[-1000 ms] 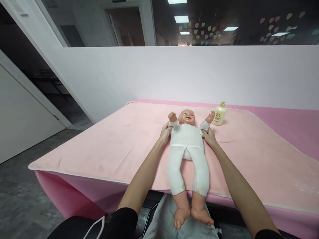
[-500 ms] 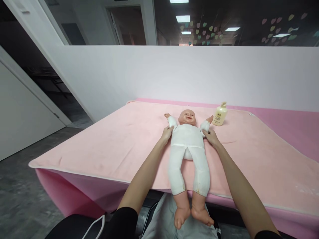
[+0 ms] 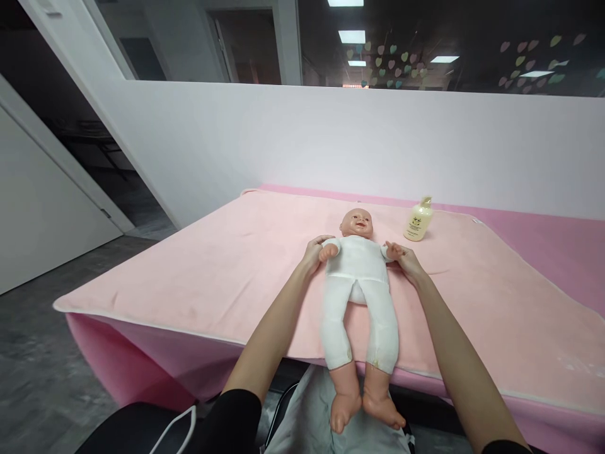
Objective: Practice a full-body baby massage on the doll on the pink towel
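A baby doll (image 3: 358,287) in a white suit lies on its back on a pink blanket (image 3: 227,277), bare feet hanging over the near edge. My left hand (image 3: 314,251) is closed around the doll's arm on the left side, which is bent down toward its chest. My right hand (image 3: 405,258) grips the doll's other arm, held low beside its shoulder. A cream lotion bottle (image 3: 418,220) stands upright just beyond my right hand, apart from it.
The blanket covers a table draped in a darker pink cloth (image 3: 543,227), against a white partition wall (image 3: 331,145). Grey floor (image 3: 42,340) lies to the left. A grey chair seat (image 3: 312,422) sits below the doll's feet.
Both doll arms, raised beside the head a second ago, have been brought down toward the chest and sides by my hands. The view shifted slightly.
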`<state>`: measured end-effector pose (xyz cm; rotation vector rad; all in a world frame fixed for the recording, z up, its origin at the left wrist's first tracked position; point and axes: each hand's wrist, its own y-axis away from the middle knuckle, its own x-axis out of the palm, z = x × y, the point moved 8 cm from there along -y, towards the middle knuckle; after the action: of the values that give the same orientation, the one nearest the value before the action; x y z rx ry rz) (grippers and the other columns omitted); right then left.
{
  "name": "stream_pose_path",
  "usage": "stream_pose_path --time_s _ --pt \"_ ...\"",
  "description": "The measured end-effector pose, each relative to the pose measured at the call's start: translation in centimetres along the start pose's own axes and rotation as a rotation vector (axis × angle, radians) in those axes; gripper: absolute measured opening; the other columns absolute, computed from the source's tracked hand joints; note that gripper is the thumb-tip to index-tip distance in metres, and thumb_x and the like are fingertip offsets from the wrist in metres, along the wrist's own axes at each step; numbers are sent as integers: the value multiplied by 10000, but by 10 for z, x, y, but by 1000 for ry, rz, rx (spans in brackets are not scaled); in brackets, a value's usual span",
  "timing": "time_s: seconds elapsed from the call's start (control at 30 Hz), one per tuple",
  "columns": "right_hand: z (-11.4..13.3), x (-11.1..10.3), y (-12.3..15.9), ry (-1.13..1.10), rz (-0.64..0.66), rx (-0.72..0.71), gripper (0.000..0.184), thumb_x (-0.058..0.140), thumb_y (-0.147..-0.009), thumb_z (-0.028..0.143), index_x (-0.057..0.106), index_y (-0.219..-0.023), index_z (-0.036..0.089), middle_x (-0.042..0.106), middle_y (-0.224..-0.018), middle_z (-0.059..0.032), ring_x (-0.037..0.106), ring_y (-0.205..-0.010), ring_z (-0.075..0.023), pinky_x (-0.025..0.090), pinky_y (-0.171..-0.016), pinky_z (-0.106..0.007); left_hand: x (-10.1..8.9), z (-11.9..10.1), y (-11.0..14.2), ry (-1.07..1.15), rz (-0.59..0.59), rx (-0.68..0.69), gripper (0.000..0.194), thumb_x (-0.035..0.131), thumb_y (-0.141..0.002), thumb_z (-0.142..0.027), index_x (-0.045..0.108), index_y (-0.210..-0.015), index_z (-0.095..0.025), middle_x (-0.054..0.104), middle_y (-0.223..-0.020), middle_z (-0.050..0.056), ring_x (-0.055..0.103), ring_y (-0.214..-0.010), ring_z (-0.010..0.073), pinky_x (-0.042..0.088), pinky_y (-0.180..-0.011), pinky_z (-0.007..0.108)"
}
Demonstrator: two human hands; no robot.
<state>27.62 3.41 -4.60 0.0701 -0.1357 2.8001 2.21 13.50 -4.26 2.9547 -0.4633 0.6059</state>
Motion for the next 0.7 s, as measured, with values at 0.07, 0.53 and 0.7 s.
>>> stream_pose_path --time_s 0.07,0.53,0.7 --pt "-4 -1 -4 50 -37 -1 343 715 -506 322 660 -807 167 662 -843 -40 599 -796 -194 477 -708 -304 3 -3 3 15 10 36 346 705 -492 -178 657 -832 -140 648 -724 36 574 -620 138 427 -585 249" --pt "2 5 -6 613 -126 -45 230 442 -749 353 554 -774 153 624 -732 -53 568 -697 -203 435 -648 -298 -5 -8 0 -488 -106 210 262 639 -666 -388 622 -732 -135 624 -741 58 526 -702 181 368 -656 285" --pt "-8 -1 -7 282 -69 37 222 572 -700 337 605 -828 158 664 -874 -62 604 -826 -210 475 -734 -307 -2 1 -3 -248 -14 104 268 665 -621 -277 594 -841 -143 623 -764 41 545 -667 154 400 -620 268"
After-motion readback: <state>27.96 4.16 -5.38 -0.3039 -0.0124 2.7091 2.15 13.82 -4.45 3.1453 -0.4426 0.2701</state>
